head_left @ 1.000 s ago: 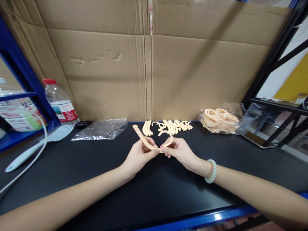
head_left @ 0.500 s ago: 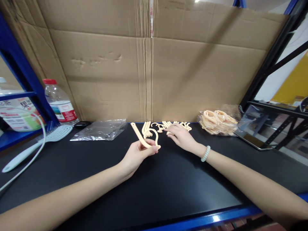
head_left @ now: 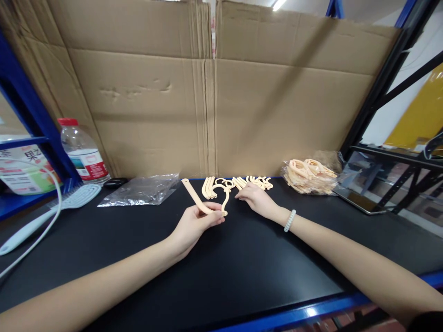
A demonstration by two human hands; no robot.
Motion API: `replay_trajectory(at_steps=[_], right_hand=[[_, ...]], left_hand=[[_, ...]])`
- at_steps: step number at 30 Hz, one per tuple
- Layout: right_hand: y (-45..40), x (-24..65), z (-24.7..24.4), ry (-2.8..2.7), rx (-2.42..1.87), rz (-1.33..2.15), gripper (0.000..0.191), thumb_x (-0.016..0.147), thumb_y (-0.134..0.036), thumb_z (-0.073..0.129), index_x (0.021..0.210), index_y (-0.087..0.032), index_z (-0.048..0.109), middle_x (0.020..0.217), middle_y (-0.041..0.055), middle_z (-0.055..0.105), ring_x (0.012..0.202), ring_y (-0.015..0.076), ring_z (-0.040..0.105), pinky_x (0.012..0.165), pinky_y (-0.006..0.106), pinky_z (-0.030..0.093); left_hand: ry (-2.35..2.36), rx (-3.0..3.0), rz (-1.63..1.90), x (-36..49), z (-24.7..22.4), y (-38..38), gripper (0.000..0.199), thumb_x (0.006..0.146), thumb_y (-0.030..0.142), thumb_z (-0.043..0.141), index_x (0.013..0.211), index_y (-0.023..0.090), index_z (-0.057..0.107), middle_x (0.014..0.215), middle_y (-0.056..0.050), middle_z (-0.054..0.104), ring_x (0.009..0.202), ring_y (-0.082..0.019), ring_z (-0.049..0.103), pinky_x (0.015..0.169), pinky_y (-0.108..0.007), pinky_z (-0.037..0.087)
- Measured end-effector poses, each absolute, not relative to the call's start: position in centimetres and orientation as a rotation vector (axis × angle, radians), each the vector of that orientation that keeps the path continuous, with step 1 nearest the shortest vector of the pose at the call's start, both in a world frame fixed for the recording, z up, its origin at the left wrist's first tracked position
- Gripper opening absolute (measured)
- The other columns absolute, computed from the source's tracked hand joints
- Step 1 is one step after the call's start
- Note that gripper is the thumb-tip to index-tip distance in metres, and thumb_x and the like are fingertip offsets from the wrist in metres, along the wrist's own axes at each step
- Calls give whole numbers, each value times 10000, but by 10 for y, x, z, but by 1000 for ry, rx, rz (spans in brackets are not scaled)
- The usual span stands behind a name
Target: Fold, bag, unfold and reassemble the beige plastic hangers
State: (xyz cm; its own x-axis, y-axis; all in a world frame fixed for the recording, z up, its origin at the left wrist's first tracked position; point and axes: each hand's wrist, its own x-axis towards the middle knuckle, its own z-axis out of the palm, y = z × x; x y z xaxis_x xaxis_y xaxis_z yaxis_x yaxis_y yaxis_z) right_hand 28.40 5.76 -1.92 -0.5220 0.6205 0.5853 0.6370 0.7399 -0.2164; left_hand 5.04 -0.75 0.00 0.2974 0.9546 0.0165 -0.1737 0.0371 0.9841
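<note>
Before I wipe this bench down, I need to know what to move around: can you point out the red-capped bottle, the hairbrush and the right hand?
Red-capped bottle point(head_left: 88, 162): head view, on its label.
Hairbrush point(head_left: 28, 232): head view, on the handle.
Right hand point(head_left: 260, 201): head view, back of the hand.

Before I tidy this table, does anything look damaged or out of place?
The cardboard behind looks worn: ragged on top, gapped at the upper middle seam. The hairbrush at left seems out of place on a work table, with a white cable across it.
</note>
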Motion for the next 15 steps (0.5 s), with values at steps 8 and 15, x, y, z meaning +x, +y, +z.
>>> replay_trajectory(at_steps=[8, 15], right_hand=[[30, 275, 4, -1604, -980, 473, 181, 879, -310, 529, 947, -201, 657, 691, 8, 650, 553, 144, 634, 567, 292, 490], [-9, 268, 30, -1257, -930, 843, 271, 762, -381, 678, 922, -167, 628, 953, 93, 698, 772, 177, 689, 613, 270, 522]], left_hand=[[875, 1151, 1043, 51, 2, -8, 268, 645, 260, 830, 849, 132, 712, 816, -35, 696, 802, -147, 660, 853, -289, 525], [870, 1148, 1034, 50, 4, -9, 273, 640, 246, 832, 851, 127, 705, 803, -28, 687, 771, -129, 647, 797, -252, 511]])
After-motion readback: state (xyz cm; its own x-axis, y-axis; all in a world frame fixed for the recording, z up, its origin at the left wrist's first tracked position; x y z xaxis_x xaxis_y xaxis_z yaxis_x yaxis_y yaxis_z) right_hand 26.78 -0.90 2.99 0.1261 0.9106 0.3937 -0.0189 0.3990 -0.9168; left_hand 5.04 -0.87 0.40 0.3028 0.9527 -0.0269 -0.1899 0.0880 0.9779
